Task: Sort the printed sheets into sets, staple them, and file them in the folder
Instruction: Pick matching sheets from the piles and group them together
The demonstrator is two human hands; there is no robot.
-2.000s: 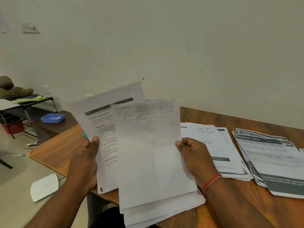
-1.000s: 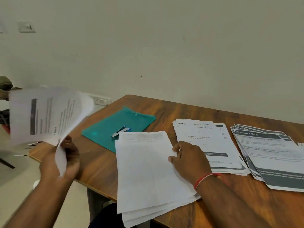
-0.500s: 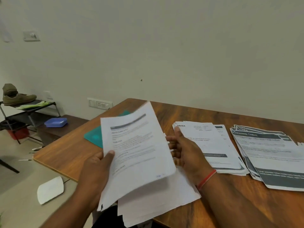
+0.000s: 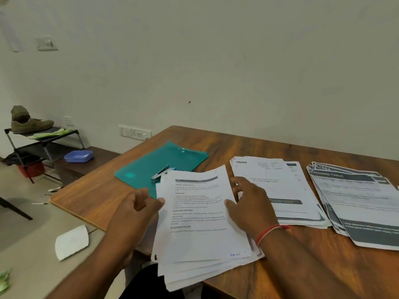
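A stack of printed sheets (image 4: pixel 200 234) lies at the table's near edge and overhangs it; the top sheet is face up with text. My left hand (image 4: pixel 138 210) is at that sheet's left edge, thumb tip touching it, fingers loosely curled. My right hand (image 4: pixel 246 203) rests at the right edge, thumb on the sheet and fingers spread. A teal folder (image 4: pixel 155 162) lies behind the stack with a small stapler (image 4: pixel 160 174) on it. To the right lie a second pile of sheets (image 4: pixel 280 186) and a third, grey-banded pile (image 4: pixel 362 203).
The wooden table (image 4: pixel 90 195) ends just left of my left hand. Beyond it stand a low dark bench with a blue box (image 4: pixel 78 156) and a shoe rack (image 4: pixel 43 143). A white object (image 4: pixel 72 242) lies on the floor.
My left hand swung a printed sheet out to the left, brought it back and laid it face up on the near stack. My right hand stayed at the stack's right side.
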